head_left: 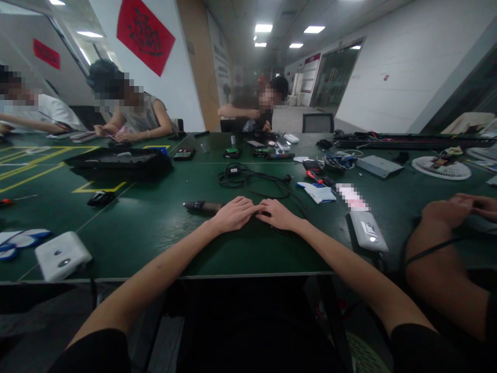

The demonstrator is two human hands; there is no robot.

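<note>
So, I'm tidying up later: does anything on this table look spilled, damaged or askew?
Nothing looks spilled or clearly damaged. The black cable lies in messy, overlapping loops just beyond the left hand and right hand, untidy rather than neatly coiled.

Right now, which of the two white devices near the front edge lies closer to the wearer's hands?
The slimmer white device, right of the right hand; the squarer white device lies farther off, left of the left hand.

Green tabletop (233,256) beneath dark power tool (204,207), black cable (233,171), black tray (120,166).
</note>
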